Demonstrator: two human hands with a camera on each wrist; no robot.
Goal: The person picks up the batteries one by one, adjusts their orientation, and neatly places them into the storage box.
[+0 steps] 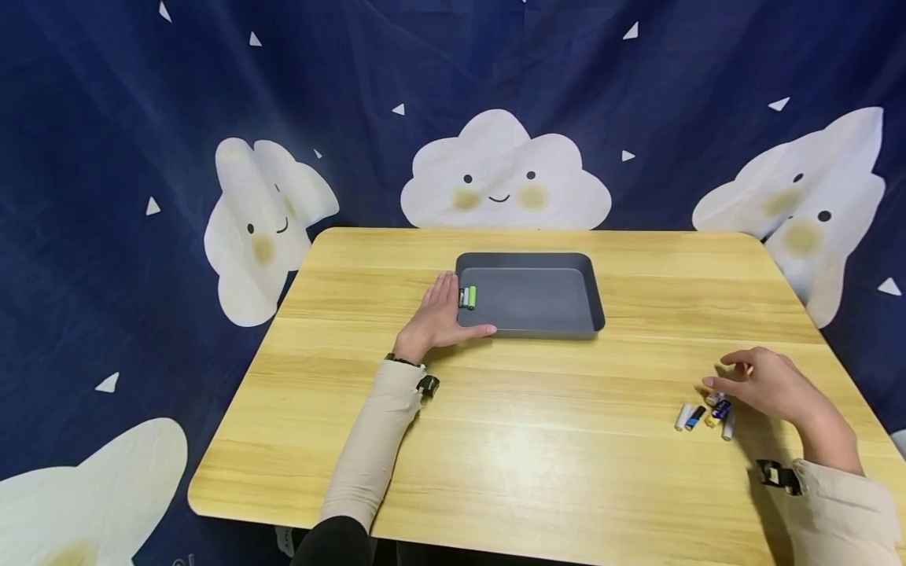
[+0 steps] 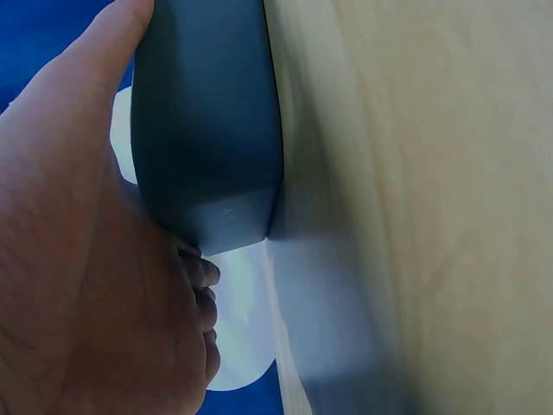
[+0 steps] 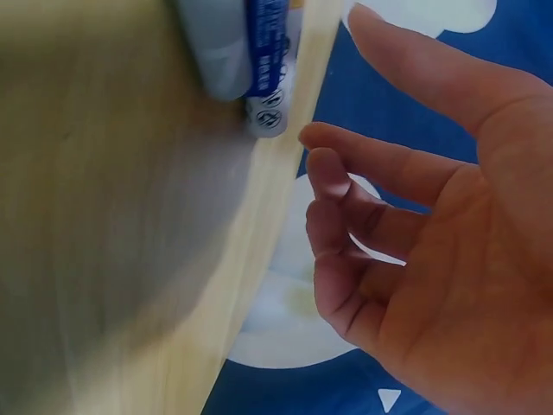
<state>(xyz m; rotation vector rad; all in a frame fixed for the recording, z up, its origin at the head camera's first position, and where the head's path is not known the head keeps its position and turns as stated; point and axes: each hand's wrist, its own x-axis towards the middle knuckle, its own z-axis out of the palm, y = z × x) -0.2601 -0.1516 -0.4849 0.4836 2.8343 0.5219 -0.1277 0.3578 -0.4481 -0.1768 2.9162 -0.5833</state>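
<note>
A dark grey rectangular tray [image 1: 538, 303] sits toward the back of the table. My left hand [image 1: 440, 314] rests against its left end, thumb along the front wall and straight fingers along the side. Several batteries [image 1: 472, 297], one of them green, stand side by side inside the tray at that left end. My right hand [image 1: 767, 385] hovers over a small pile of loose batteries [image 1: 696, 417] on the right part of the table, thumb and forefinger apart with nothing between them. In the right wrist view a blue-labelled battery [image 3: 266, 52] lies just beyond the fingertips.
The light wooden table [image 1: 495, 409] has rounded corners. Behind it hangs a dark blue curtain [image 1: 368, 71] printed with white smiling clouds. The loose batteries lie close together, some resting on others.
</note>
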